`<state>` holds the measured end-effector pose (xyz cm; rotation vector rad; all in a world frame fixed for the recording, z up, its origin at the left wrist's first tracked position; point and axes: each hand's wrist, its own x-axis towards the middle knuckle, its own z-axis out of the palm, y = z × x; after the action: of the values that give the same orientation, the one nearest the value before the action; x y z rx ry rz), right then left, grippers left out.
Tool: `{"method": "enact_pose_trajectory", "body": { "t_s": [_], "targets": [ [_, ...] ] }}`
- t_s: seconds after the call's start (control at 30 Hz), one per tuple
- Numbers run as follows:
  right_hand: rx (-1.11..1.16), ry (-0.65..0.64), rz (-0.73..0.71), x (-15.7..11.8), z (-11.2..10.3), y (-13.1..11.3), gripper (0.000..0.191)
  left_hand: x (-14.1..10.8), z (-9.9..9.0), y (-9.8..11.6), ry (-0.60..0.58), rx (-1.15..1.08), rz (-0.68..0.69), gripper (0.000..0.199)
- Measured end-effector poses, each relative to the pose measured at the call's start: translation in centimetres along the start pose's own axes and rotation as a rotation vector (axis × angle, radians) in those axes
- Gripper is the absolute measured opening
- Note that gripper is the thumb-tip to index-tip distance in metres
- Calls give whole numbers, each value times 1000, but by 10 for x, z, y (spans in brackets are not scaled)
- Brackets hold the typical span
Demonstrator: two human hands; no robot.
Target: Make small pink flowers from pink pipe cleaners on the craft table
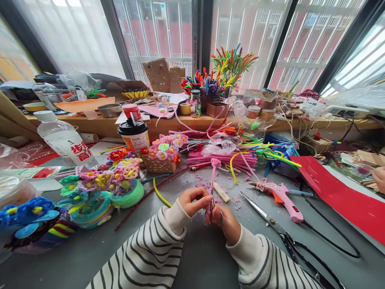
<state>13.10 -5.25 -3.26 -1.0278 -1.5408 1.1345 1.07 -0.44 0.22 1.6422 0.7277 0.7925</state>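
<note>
My left hand (194, 202) is closed, pinching a pink pipe cleaner (213, 176) that stands nearly upright and ends at the top in a small fuzzy pink knob. Close against it, my right hand (227, 222) is wrapped round what looks like a pair of small scissors (212, 204); only a dark, thin metal part shows between the fingers. Pink fluff lies scattered on the grey table (207, 265) around both hands. Just behind them is a pale yellow stick (221, 192). Large scissors (272, 222) lie partly open to the right, beside a pink glue gun (281, 198).
Pipe-cleaner flowers (100, 180) crowd the left, near a water bottle (64, 140) and a lidded cup (134, 136). Pink pipe cleaners (222, 159) lie in a bundle behind. Red sheet (339, 188) covers the right side; another person's hand (379, 176) shows at the right edge.
</note>
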Motion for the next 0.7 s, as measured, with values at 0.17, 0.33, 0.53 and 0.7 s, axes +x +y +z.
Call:
{"method": "enact_pose_trajectory", "body": {
  "t_s": [0.17, 0.33, 0.53, 0.7],
  "targets": [
    [20, -16, 12, 0, -2, -5, 59, 0, 2, 1, 17, 7, 27, 26],
    [56, 15, 11, 0, -1, -3, 57, 0, 2, 0, 3, -3, 45, 25],
    [62, 67, 25, -1, 0, 7, 49, 1, 2, -4, 38, 8, 5, 25],
    [2, 84, 25, -2, 0, 7, 49, 2, 1, -3, 43, -8, 1, 26]
  ]
}}
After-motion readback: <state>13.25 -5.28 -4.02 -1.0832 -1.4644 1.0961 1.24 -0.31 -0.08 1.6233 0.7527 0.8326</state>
